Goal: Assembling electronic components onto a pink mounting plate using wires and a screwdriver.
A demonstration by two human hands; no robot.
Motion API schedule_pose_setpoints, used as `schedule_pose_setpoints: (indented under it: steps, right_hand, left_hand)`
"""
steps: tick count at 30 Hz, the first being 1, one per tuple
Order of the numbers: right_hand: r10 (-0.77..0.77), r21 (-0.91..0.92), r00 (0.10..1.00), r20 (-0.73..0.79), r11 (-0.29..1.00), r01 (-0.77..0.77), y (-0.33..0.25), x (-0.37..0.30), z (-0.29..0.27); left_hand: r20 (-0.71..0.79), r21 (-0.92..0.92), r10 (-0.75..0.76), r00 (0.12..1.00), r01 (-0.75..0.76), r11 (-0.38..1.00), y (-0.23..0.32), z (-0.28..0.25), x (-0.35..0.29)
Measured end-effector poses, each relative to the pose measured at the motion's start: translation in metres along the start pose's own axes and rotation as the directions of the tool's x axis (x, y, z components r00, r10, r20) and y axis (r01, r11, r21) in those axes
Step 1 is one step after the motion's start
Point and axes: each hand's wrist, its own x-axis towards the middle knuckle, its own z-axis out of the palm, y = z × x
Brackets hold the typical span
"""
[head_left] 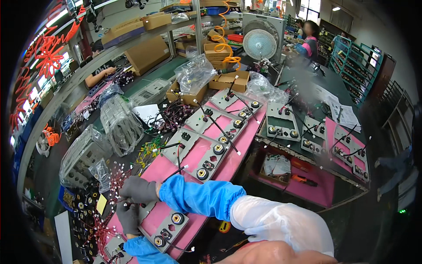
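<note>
I have both hands close together at the lower left of the head view, over the left end of a grey flat panel with a large rectangular cutout. That panel lies on a long pink mat, its near strip carrying round black fittings with brass-coloured centres. The right hand, in a dark grey glove, reaches across from the right with its fingers bent; the left hand, in a matching glove, sits just below it, fingers bent toward it. From here I cannot tell whether either one grips anything, as the fingertips overlap and look too small. Beside them I see a tangle of thin red wires with white connectors and a small yellow paper slip. Farther up the mat lie similar grey panels with black cables.
</note>
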Motion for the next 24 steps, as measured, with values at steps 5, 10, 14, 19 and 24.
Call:
schedule_pose_setpoints:
  steps: [5,10,14,19,24]
  right_hand:
    - [0.136,0.250,0.989,0.059,0.957,-0.146,-0.003,0.003,-0.001]
    - [0.144,0.311,0.985,0.091,0.936,-0.166,0.005,-0.001,0.002]
    - [0.147,0.285,0.985,0.092,0.944,-0.168,-0.001,0.001,-0.001]
    - [0.202,0.374,0.961,0.188,0.890,-0.260,0.003,-0.002,-0.006]
    - [0.189,0.403,0.964,0.186,0.880,-0.251,-0.003,-0.001,-0.007]
  left_hand:
    - [-0.018,-0.037,0.016,1.000,-0.017,0.999,0.008,-0.003,0.001]
    - [-0.040,0.073,-0.002,0.999,0.005,0.997,0.005,0.000,0.003]
    - [-0.077,0.061,0.049,0.996,-0.044,0.997,0.010,0.000,0.000]
    - [-0.052,0.192,0.030,0.998,-0.019,0.981,0.022,0.005,0.003]
    - [-0.076,0.216,0.110,0.991,-0.091,0.972,0.021,0.002,-0.002]
